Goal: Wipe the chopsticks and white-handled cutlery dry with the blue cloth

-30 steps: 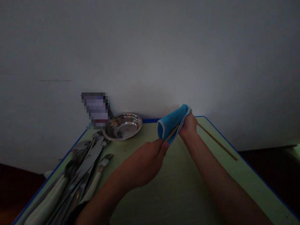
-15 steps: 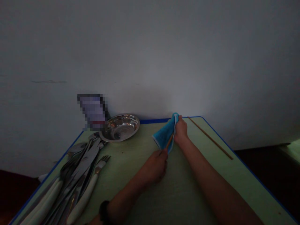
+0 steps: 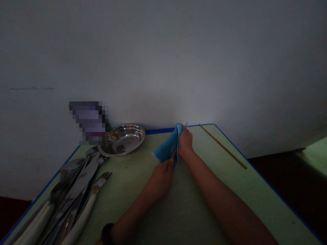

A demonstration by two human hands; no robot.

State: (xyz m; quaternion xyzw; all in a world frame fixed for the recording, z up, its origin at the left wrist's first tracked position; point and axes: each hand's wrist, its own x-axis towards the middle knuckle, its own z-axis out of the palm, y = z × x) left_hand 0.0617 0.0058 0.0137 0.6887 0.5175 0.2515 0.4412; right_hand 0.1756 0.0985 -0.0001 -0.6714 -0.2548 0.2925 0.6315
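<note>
My left hand [image 3: 161, 177] is closed around the lower part of a brown wooden chopstick [image 3: 174, 153], above the middle of the table. My right hand [image 3: 185, 140] grips a blue cloth [image 3: 166, 148] with a pale edge, folded about the chopstick's upper part. A thin tip pokes out just above the right fingers. The cloth hides most of the stick between the two hands, and its loose corner hangs to the left. A second chopstick [image 3: 223, 147] lies alone on the table at the right.
A shiny steel bowl [image 3: 139, 135] stands at the back left beside a blurred-out upright panel [image 3: 89, 119]. Several forks, knives and spoons [image 3: 74, 190] are heaped along the left side. The green table [image 3: 204, 211] has a blue edge and meets a grey wall [image 3: 163, 61].
The view has turned slightly right, so everything sits further left. The chopstick's thin tip now shows above my right hand. Both hands keep their hold.
</note>
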